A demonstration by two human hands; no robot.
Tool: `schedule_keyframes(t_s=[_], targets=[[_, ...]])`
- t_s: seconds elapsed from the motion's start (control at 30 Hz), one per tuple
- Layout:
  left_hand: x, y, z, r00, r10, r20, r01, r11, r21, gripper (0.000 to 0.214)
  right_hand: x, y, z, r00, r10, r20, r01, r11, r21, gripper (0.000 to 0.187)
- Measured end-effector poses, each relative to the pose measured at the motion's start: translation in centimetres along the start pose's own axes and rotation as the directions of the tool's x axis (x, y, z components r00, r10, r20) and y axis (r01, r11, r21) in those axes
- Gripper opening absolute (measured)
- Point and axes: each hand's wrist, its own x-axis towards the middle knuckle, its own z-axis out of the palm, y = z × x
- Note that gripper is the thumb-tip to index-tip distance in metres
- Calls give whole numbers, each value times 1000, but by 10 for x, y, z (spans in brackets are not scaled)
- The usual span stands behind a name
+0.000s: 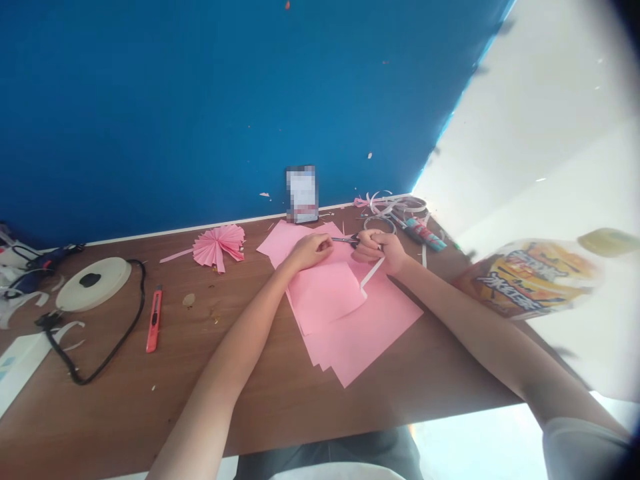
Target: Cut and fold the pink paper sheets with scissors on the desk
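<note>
Head view shows me the right hand (376, 247) gripping scissors (344, 240) beside the left hand (311, 251), which curls over pink paper (327, 293) towards the far edge of the tabletop (120, 407); whether it pinches a sheet, I cannot tell. If the loose sheets slid, the scissors might nick that hand. Beyond, a phone (303, 193) stands in the way; leftward lie a paper fan (219, 247) and red cutter (155, 320).
</note>
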Motion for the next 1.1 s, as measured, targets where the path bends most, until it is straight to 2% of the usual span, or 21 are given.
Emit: schedule_keyframes(t_s=[0.23, 0.3, 0.43, 0.53, 0.63, 0.73, 0.77, 0.83, 0.93, 1.0, 1.07, 1.1], targets=[[-1, 2, -1, 1000, -17, -1, 17, 1000, -9, 18, -8, -21, 26, 994, -104, 18, 101, 984, 144, 32], [-2, 1, -1, 1000, -19, -9, 19, 1000, -8, 18, -13, -30, 33, 983, -183, -3, 181, 970, 162, 34], [-3, 0, 0, 1000, -18, -20, 18, 1000, -11, 17, -18, -50, 44, 941, -290, -173, 306, 949, 73, 31], [-4, 0, 0, 999, -12, -33, 12, 1000, -18, 18, -15, -55, 43, 871, -365, -328, 363, 929, -70, 28], [-5, 1, -1, 999, -11, -35, 10, 1000, -26, 20, -5, -44, 31, 820, -360, -445, 311, 933, -182, 24], [-6, 1, -1, 999, -23, -26, 22, 999, -29, 24, 6, -20, 11, 795, -201, -572, 127, 978, -167, 20], [-6, 1, -1, 999, -26, -22, 26, 999, -31, 27, 8, -12, 5, 770, -152, -620, 66, 985, -160, 20], [-6, 1, -1, 1000, -27, -16, 26, 999, -40, 38, 11, 2, -4, 701, -163, -694, 7, 975, -222, 18], [-5, 1, -1, 1000, -27, -14, 26, 998, -56, 58, 12, 16, -7, 690, -229, -687, -7, 946, -323, 20], [-5, 1, -1, 1000, -26, -13, 25, 997, -68, 64, 11, 22, -5, 696, -319, -643, -26, 884, -466, 20], [-5, 0, -1, 1000, -21, -14, 20, 995, -93, 63, 10, 26, -4, 721, -415, -555, -47, 769, -637, 20], [-5, 0, -1, 1000, -22, -18, 20, 993, -118, 59, 10, 29, -4, 750, -452, -482, -68, 673, -737, 20]])
